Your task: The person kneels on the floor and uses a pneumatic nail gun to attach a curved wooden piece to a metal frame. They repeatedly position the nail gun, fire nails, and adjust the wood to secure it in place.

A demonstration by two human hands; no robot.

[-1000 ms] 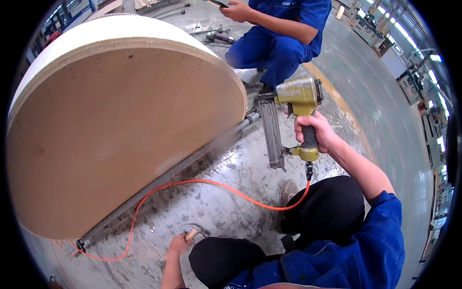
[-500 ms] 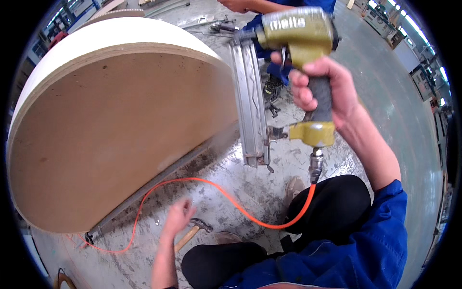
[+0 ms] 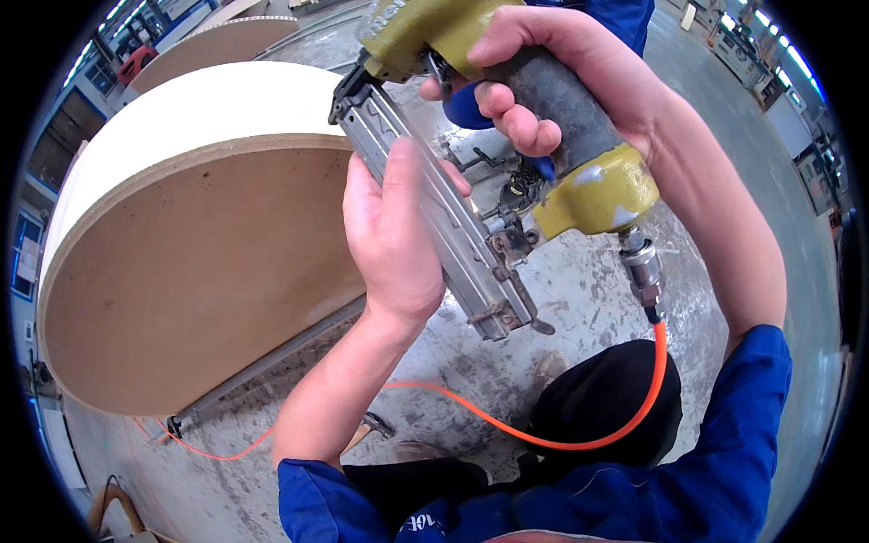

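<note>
A yellow-green pneumatic nail gun point(image 3: 608, 188) is raised in front of me, tilted, with its nose end toward the upper left. My right hand point(image 3: 579, 81) is wrapped round its dark grip, the fingers close to the trigger. My left hand point(image 3: 396, 231) holds the long silver magazine point(image 3: 453, 244) from the side, thumb lying along it; some fingers are hidden behind. An orange air hose point(image 3: 579, 445) runs from the fitting at the gun's base down to the floor. Left of the gun stands a large curved wooden piece point(image 3: 204, 281) with a white outer skin.
A hammer point(image 3: 369, 427) lies on the floor by my knees, partly behind my left forearm. Clamps point(image 3: 471, 161) rest on the floor beyond the gun. Another person's blue clothing point(image 3: 625, 20) shows at the top. Further curved panels point(image 3: 217, 50) stand at the far left.
My left hand has come up from near the hammer and taken hold of the magazine. The nail gun has tilted, its nose swinging left and up, and looks closer.
</note>
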